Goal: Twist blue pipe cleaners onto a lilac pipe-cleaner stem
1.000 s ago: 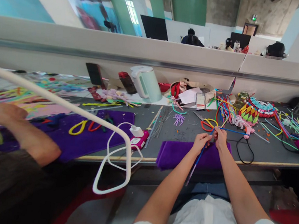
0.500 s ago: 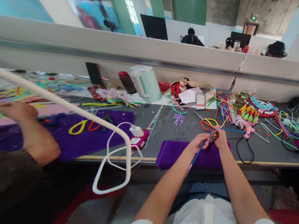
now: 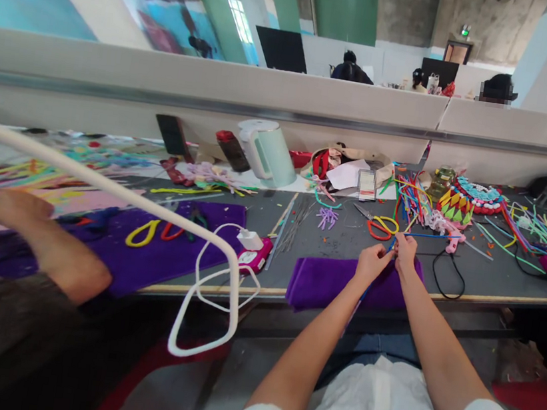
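My left hand point(image 3: 372, 264) is closed in a pinch on a blue pipe cleaner point(image 3: 434, 237), above a folded purple cloth point(image 3: 320, 282). Right beside it, my right hand point(image 3: 405, 251) pinches the blue pipe cleaner too. One blue length sticks out to the right, past a pink glue gun point(image 3: 455, 238); another runs down along my left wrist. Whether these are one piece or two is hidden by the fingers. Scissors with red and yellow handles point(image 3: 382, 227) lie just beyond my hands.
A co-worker's arm point(image 3: 70, 252) is at the left, behind a white lamp arm point(image 3: 106, 177). A pale green kettle point(image 3: 273, 158) stands at the back. Bundled pipe cleaners point(image 3: 412, 200) and a pink power strip point(image 3: 257, 255) lie on the grey table point(image 3: 309, 237).
Both my hands have shifted slightly to the right, still pinching the blue pipe cleaner. The length at the right now reaches further across the glue gun. The co-worker's hand has moved a little left.
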`<control>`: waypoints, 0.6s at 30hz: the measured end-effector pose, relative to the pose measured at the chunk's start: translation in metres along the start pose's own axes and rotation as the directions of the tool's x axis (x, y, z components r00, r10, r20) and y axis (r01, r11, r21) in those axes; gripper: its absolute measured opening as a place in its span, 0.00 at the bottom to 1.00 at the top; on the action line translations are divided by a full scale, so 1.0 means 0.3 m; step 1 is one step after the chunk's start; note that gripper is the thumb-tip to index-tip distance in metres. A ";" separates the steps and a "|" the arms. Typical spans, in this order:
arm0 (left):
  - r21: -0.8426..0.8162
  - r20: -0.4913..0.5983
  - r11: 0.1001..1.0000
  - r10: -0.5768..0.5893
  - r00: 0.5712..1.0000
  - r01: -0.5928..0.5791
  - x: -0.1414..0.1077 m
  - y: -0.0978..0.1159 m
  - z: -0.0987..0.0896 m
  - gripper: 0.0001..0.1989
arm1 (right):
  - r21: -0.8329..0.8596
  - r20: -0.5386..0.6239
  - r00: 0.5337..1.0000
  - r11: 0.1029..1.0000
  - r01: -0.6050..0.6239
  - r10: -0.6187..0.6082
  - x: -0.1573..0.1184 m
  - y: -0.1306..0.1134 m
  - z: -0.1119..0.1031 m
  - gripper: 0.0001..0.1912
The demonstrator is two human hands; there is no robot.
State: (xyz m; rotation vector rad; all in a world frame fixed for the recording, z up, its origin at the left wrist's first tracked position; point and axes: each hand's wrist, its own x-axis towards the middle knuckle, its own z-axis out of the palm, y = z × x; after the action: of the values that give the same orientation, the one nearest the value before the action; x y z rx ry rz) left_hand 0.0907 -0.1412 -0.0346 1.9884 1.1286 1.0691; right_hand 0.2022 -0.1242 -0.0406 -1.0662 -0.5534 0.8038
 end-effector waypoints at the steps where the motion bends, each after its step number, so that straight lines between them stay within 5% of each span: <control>1: 0.067 -0.008 0.997 0.031 0.999 -0.030 -0.004 0.003 -0.002 0.18 | 0.002 -0.011 1.000 1.000 0.009 -0.009 0.001 0.004 0.001 0.14; 6: 0.121 0.015 0.992 0.034 0.999 -0.035 -0.014 0.007 -0.010 0.18 | 0.046 0.003 1.000 0.999 -0.004 0.004 0.004 0.012 -0.002 0.13; 10: -0.195 0.133 0.970 -0.119 0.984 0.144 0.001 -0.009 -0.014 0.19 | 0.069 0.084 0.995 0.996 -0.063 0.057 -0.001 -0.001 -0.006 0.14; 14: -0.530 0.303 0.771 -0.217 0.928 0.353 0.012 -0.018 -0.030 0.19 | 0.172 0.204 0.972 0.974 -0.150 0.113 -0.010 -0.024 -0.007 0.13; 18: -0.644 0.424 0.601 -0.235 0.875 0.474 0.020 -0.018 -0.049 0.19 | 0.232 0.318 0.940 0.951 -0.204 0.124 -0.016 -0.043 -0.008 0.13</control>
State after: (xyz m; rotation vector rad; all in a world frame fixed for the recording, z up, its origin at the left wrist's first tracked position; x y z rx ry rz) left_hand 0.0776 -0.1317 -0.0297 1.1432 0.7101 0.7822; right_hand 0.2050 -0.1328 -0.0297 -0.7553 -0.5978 1.1666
